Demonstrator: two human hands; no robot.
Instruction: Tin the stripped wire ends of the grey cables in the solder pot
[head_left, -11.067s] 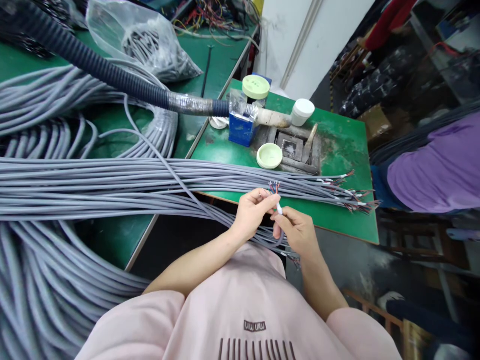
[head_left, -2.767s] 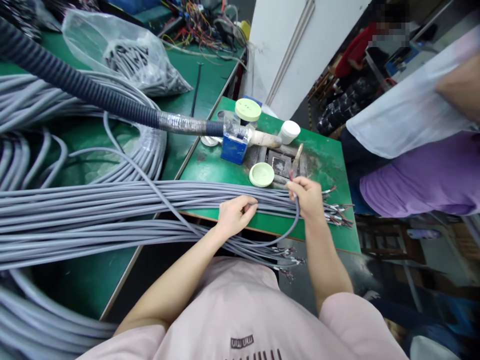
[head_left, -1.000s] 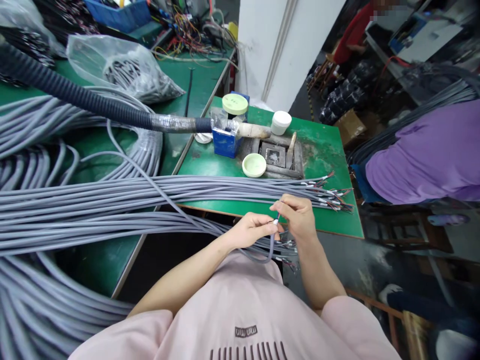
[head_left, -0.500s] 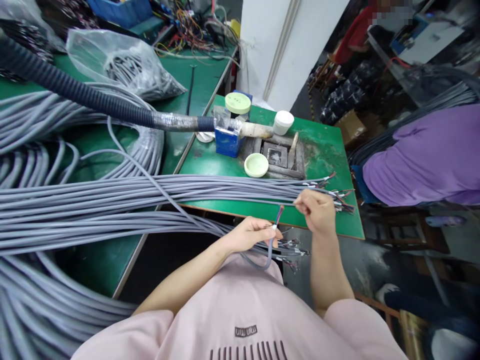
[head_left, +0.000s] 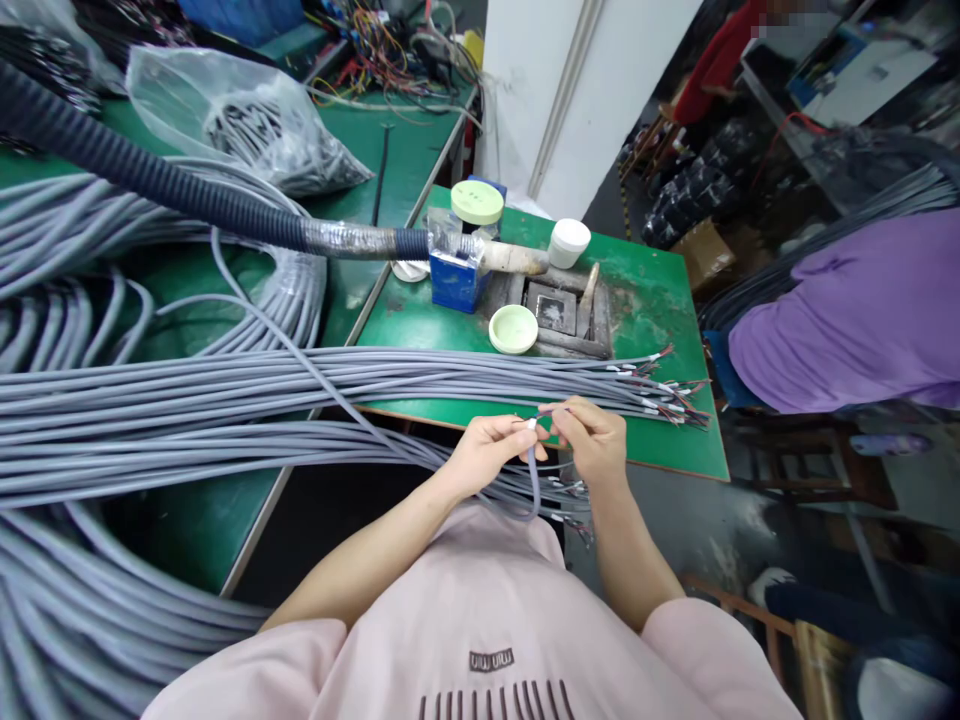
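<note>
Near the table's front edge, my left hand (head_left: 491, 450) pinches a grey cable (head_left: 535, 482) just below its stripped end, by a white band. The cable bends down in a loop beneath my fingers. My right hand (head_left: 592, 435) is closed on the thin coloured wires (head_left: 550, 412) that come out of this end. Beyond my hands, a row of grey cables (head_left: 420, 378) lies across the green table, with stripped wire ends (head_left: 679, 405) at the right. More cable ends (head_left: 574, 520) hang below the table edge, partly behind my right hand.
A black corrugated hose (head_left: 225, 220) crosses above the table to a blue box (head_left: 454, 285). Beside it are a dirty square metal pot (head_left: 555, 310), a pale green dish (head_left: 513, 329) and a white tub (head_left: 568, 243). A person in purple (head_left: 855, 310) sits at the right.
My right hand has moved left and toward me, from beside the cable ends on the table to the wires at my left hand, and now grips them. The wires now point right instead of up.
</note>
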